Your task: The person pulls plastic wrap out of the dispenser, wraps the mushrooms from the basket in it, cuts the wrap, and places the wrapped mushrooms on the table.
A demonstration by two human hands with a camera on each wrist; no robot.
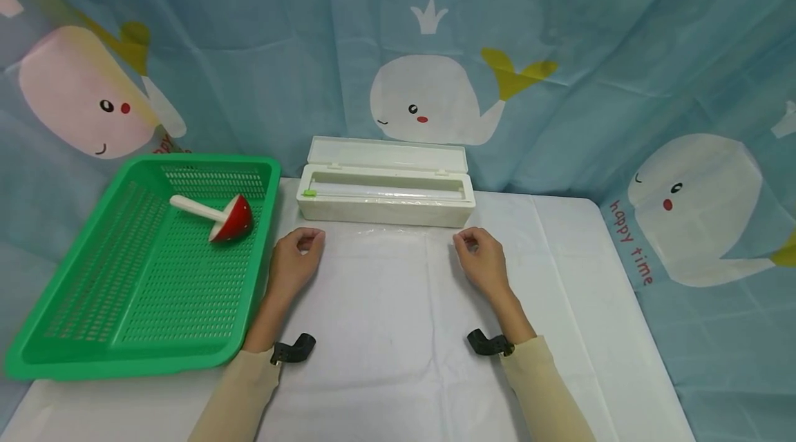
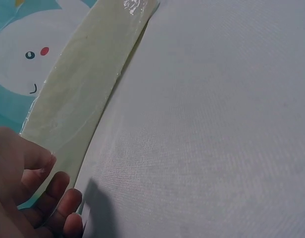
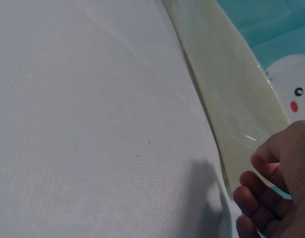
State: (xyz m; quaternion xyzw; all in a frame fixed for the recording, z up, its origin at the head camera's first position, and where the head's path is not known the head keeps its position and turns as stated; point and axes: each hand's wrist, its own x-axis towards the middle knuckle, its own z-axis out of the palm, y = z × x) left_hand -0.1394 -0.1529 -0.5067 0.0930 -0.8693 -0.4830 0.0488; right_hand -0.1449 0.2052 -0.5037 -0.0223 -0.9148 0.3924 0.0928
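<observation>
At the near edge, two beige sleeves [image 1: 239, 394] [image 1: 547, 394] reach in over a bench [image 1: 385, 373] spread with creased white cloth, each wrist wearing a black, bent mount [image 1: 295, 349] [image 1: 490, 344]. To the left, a big green perforated plastic basket [image 1: 155, 363] takes up that side, its right rim just beside the left forearm. Inside it, toward the far right, lies a mushroom-shaped piece [image 1: 233, 219] with a red cap and a white stem, the stem pointing left and slightly away.

Further in, the left hand [image 1: 297, 255] and right hand [image 1: 486, 259] stand apart; each grip is closed at thumb and forefinger on the edge of a clear, thin plastic film [image 1: 367, 231], the other fingers loosely bent. The film stretches between them, in front of a long off-white box [image 1: 385, 210].

The box sits at the bench's far side, its long axis running left to right, front face toward the person. Its hinged lid [image 1: 388, 154] leans back; a white roll [image 1: 385, 190] lies lengthwise inside, and a lime-green slider [image 1: 309, 193] sits at the left end. Behind hangs a blue curtain [image 1: 273, 97] printed with whales
</observation>
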